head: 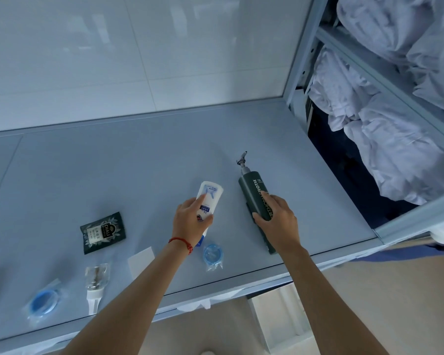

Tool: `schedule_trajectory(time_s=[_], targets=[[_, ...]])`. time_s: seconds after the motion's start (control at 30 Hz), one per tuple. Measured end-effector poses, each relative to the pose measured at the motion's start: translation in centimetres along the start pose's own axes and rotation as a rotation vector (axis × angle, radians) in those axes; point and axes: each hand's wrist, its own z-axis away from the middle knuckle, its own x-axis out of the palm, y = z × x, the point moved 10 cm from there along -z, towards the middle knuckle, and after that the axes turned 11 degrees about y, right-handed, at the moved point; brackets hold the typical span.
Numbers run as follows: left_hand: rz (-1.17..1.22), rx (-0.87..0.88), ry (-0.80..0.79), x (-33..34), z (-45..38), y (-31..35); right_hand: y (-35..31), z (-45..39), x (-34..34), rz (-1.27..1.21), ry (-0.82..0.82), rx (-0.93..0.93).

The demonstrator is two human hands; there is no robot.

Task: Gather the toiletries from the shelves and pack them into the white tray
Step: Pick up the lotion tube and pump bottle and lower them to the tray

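On the grey shelf (118, 172) lies a white tube with blue print (210, 193); my left hand (190, 221) is wrapped around its lower half. To its right a dark green pump bottle (253, 193) lies flat, nozzle pointing away, and my right hand (277, 221) grips its lower body. A blue ring-shaped item in clear wrap (212, 254) lies just below the tube. Further left sit a dark tea sachet (103, 231), a small clear bottle with a white cap (96, 280) and a second blue wrapped item (44, 302). No white tray is in view.
A white card (141, 258) lies by my left forearm. White bagged linen (385, 119) fills the metal rack at right, whose frame (418, 219) borders the shelf's right end. A glossy white wall (113, 60) backs the shelf. Beige floor shows below the front edge.
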Motion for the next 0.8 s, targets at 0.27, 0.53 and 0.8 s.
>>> schedule_trajectory(time_s=[0.27, 0.53, 0.8], targets=[[-0.02, 0.033, 0.091, -1.2, 2.0, 3.0, 1.3, 1.1, -3.8, -0.079, 0.078, -0.048], [-0.03, 0.088, 0.249, -1.4, 8.6, 10.6, 4.8, 4.2, -10.9, -0.17, 0.106, -0.161], [0.03, 0.024, 0.244, 3.5, 18.6, 18.2, 12.6, 9.8, -19.2, -0.229, 0.124, -0.219]])
